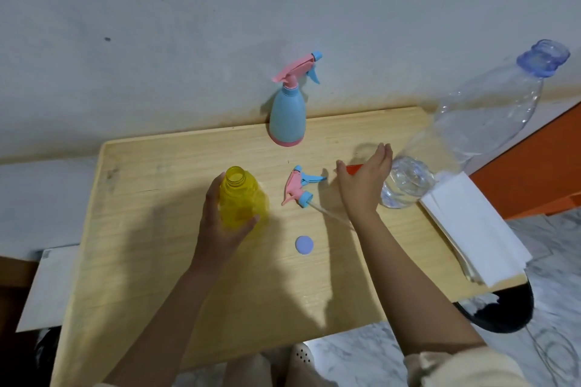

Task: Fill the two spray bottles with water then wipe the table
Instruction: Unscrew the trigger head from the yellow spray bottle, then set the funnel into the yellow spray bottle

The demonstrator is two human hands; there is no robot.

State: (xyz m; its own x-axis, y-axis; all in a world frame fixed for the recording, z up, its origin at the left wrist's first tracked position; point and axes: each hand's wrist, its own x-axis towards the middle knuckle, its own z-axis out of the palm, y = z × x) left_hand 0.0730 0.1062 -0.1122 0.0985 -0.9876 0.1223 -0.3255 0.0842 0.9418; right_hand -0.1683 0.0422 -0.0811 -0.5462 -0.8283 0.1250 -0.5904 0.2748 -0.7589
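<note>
My left hand (217,223) grips an upright yellow spray bottle (242,198) whose neck is uncapped. Its pink and blue spray head (300,185) lies on the wooden table (151,248) just to the right, dip tube trailing toward my right wrist. My right hand (364,182) is open, fingers straight, beside the base of a large clear water bottle (471,132), which stands uncapped with a little water at the bottom. Its purple cap (304,245) lies on the table. A blue spray bottle (287,116) with its head on stands at the far edge.
A stack of white paper towels (481,236) lies on the table's right edge. Something orange-red (353,169) shows behind my right hand. The wall runs right behind the table. A dark round object (503,314) sits on the marbled floor at right.
</note>
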